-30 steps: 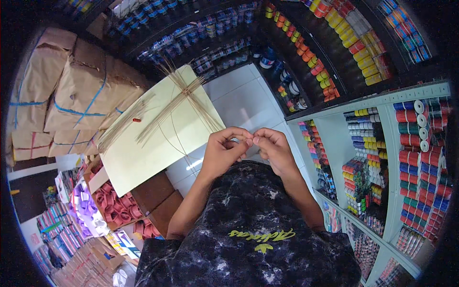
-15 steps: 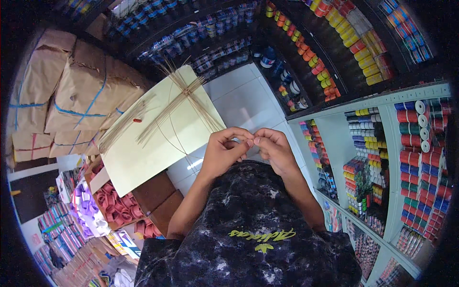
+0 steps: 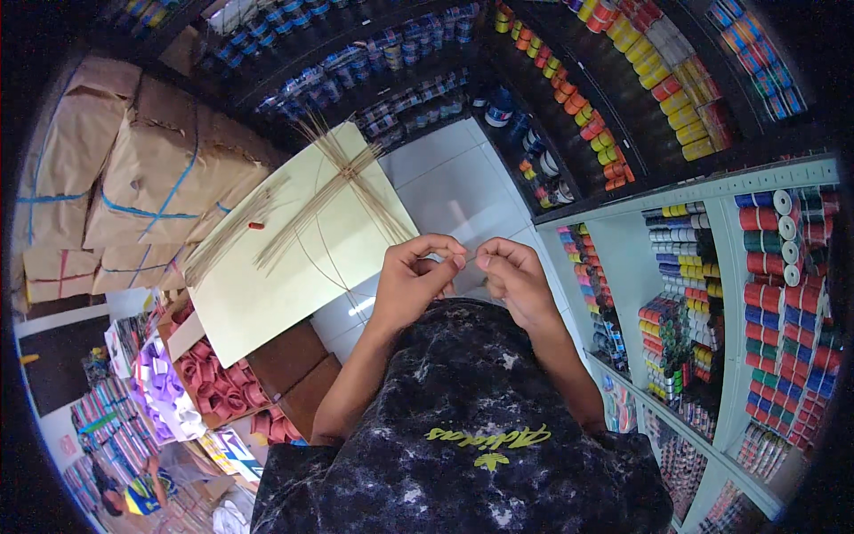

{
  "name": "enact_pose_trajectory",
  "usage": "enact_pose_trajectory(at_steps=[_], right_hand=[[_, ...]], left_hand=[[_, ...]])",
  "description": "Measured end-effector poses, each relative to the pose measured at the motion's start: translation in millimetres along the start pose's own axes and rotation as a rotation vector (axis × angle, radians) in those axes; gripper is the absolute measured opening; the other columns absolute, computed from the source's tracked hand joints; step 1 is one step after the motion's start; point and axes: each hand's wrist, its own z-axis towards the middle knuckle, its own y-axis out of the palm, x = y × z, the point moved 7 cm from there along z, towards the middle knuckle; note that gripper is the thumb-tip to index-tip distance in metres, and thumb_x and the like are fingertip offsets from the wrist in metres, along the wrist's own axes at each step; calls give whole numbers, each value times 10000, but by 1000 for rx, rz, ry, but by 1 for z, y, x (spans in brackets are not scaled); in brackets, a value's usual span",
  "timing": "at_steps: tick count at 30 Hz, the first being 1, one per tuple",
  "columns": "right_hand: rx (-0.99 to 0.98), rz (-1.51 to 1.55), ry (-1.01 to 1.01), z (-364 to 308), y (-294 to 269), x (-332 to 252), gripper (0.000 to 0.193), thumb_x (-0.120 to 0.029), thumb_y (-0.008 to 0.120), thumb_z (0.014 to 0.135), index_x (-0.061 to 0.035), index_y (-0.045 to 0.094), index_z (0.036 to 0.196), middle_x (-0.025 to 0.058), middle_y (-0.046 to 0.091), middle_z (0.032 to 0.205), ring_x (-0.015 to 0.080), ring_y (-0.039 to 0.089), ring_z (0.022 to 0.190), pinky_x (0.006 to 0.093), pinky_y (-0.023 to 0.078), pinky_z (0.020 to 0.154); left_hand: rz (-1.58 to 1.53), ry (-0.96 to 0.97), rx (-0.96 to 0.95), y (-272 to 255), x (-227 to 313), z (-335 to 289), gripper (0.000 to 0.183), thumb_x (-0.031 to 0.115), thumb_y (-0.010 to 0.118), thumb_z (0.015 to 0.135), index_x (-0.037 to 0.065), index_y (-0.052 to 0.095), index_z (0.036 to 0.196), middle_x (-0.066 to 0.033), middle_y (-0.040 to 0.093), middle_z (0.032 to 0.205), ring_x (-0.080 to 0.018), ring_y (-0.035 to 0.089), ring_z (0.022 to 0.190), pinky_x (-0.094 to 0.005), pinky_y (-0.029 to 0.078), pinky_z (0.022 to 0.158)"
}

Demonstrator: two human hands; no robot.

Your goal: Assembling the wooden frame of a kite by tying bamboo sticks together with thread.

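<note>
In front of my chest, my left hand [image 3: 416, 274] pinches a thin strand [image 3: 471, 258] between thumb and fingertips. My right hand [image 3: 516, 274] is closed on the same strand a short way to the right, so a little of it shows between the two. Beyond my left hand stands a pale yellow table [image 3: 258, 311]. Long thin tan strips, crossed into a star-shaped bundle [image 3: 348, 171], lie toward its far right, some hanging past the edge. Another bundle of loose strips [image 3: 233, 233] lies on the left, near a small red object [image 3: 256, 226].
Paper-wrapped bales [image 3: 147, 169] tied with blue cord are stacked left. A carton of reddish-pink rolls [image 3: 222, 378] sits below the table. Spool shelves [image 3: 703, 196] line the right side, dark shelves [image 3: 356, 80] the back. A person [image 3: 147, 492] is at lower left.
My hands have drawn slightly apart, and a short length of strand now shows between them. A person has come into view at lower left.
</note>
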Motion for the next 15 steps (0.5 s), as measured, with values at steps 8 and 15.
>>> enact_pose_trajectory(at_steps=[8,15], right_hand=[[14,2,-4,-1,-1,-3,78,-103,642,942,-27,659,940,-83,499,701,-11,334,517,207,221,443],[5,171,-12,0,-5,1,81,-103,640,943,-28,651,974,-93,448,691,-21,291,514,200,184,439]], left_hand=[[36,22,22,-1,1,0,144,6,691,883,3,701,1027,-25,698,850,-39,584,578,-191,426,488],[43,9,-4,1,-1,-1,152,55,712,901,0,704,1042,-21,695,843,-39,584,580,-189,424,487]])
